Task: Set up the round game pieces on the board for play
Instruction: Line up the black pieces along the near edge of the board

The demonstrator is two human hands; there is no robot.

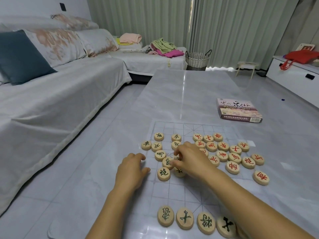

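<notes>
Pieces (211, 146) are mostly not set up yet. Only a row (184, 218) of four black-lettered ones stands on the board's (172, 190) near edge, behind both hands, toward the person. Judging by that, the task is at an early stage: one back rank is partly laid and nothing is placed on the far side.

The others lie loose in the middle of the board. The black group (160, 155) lies just left of the right hand (189, 161) and ahead of the left hand (133, 168). The red group (232, 167) spreads to the right of the right hand, some of its pieces touching each other.

The right hand's thumb and forefinger look closed on a black piece (179, 158) directly under it, though the fingers hide most of it. The left hand rests at the board's left edge, fingers loosely curled and holding nothing.

Each piece is a flat disc lying face up, so it has no long axis. The characters face many ways in the heap. The board's long axis runs straight away from the hands.
</notes>
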